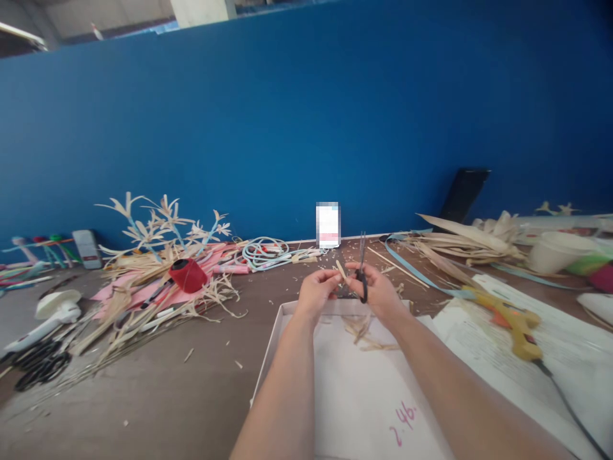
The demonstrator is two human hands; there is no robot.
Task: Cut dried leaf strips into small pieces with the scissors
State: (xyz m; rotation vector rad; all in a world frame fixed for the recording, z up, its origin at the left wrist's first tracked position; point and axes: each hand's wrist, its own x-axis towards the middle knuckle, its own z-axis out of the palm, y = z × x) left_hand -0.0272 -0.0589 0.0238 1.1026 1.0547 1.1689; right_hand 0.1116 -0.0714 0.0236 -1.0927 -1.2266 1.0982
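Observation:
My left hand (317, 291) pinches a short pale straw strip (341, 270) between thumb and fingers. My right hand (378, 289) is closed round the black handles of a small pair of scissors (362, 265), whose thin blades point up and away, right beside the strip. Both hands hover over the far rim of a shallow white box lid (287, 332). A few dry straw clippings (366, 332) lie inside it just under my hands.
Left on the brown table: a heap of dried straw flowers (163, 223) on pink paper, a red thread spool (188, 275), black scissors (41, 365), a white tool (48, 316). Right: a yellow glue gun (510, 319) on printed sheets, straw leaves (460, 246), a white cup (555, 250). A blue partition stands behind.

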